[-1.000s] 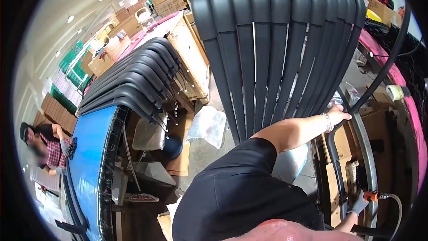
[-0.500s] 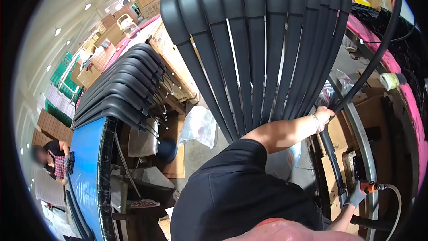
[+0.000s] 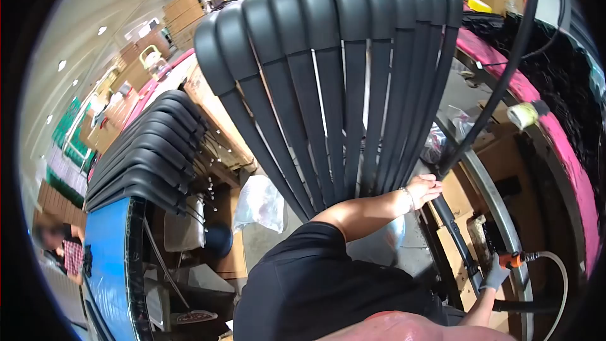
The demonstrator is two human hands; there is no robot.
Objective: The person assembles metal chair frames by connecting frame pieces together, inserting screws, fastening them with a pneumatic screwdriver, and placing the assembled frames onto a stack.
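Note:
My bare left hand (image 3: 423, 191), a bracelet at its wrist, is beside a long black bar (image 3: 456, 230). Its fingers point right, slightly apart, with the tips at the bar; whether they touch it I cannot tell. My right hand (image 3: 497, 273), in a grey glove, is closed around an orange air tool (image 3: 510, 260) with a pale hose (image 3: 562, 278) running from its back end. The tool lies close beside the lower bar, and its working tip is hidden. A thick black tube (image 3: 489, 110) rises from the bar to the top right.
Ahead, several black padded bent pieces (image 3: 328, 12) stand in a fanned row. More hang on a blue-covered table (image 3: 107, 259) at left, where another person (image 3: 69, 249) works. A metal rail (image 3: 499, 205) and cartons are at right. A plastic bag (image 3: 259, 205) lies on the floor.
The view has shifted, so most things sit further left and lower. My left hand's fingers have loosened from around the bar. My right hand still holds the air tool.

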